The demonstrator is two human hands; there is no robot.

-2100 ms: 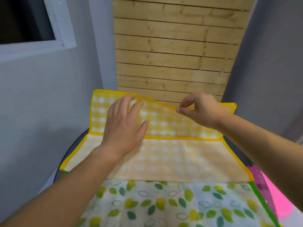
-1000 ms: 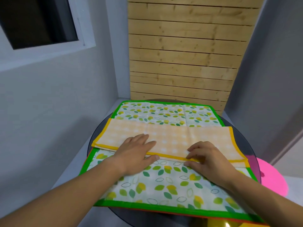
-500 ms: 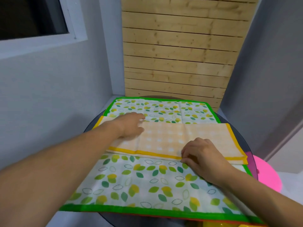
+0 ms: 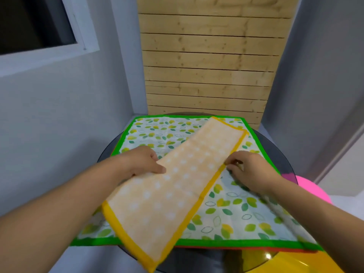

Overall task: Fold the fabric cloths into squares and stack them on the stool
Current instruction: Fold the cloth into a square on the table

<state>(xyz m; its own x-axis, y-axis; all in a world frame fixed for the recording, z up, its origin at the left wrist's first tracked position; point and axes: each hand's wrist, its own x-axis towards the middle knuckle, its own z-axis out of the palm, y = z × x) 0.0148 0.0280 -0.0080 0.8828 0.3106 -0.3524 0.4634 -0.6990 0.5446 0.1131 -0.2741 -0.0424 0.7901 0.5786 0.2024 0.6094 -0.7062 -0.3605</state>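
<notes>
1. Left hand [image 4: 143, 163]: grips the left long edge of the yellow cloth [image 4: 177, 190]. The thumb [image 4: 160, 170] lies on top of the fabric and the other fingers are hidden beneath it.

2. Right hand [image 4: 251, 171]: fingers [image 4: 230, 161] curled, tips pinching the yellow border on the right long edge of the same cloth. The view is blurred here, so the exact hold is not sharp.

3. Yellow cloth: pale orange-yellow check with white spots and a solid yellow border, folded into a long narrow strip. It lies between the two hands and runs on a slant. One short end passes below the left forearm and overhangs the near table edge. The other short end reaches beyond the right hand toward the far side.

4. Leaf-print cloth [image 4: 236, 209]: white with green and yellow leaves and a green border, spread flat and unfolded beneath both hands and the strip.

5. Orange-edged cloth [image 4: 246, 249]: only a thin rim shows under the near green border, below the right forearm.

6. Table [image 4: 275, 152]: round dark glass top, bearing all the cloths.

7. Pink stool [image 4: 313, 192]: to the right of the right forearm, lower than the table and apart from the cloths.

8. Yellow rounded object [image 4: 295, 263]: under the near right table edge.

9. Wooden slat panel [image 4: 210, 66]: straight beyond the hands.

10. Window [image 4: 33, 22]: high on the wall beyond the left hand.
</notes>
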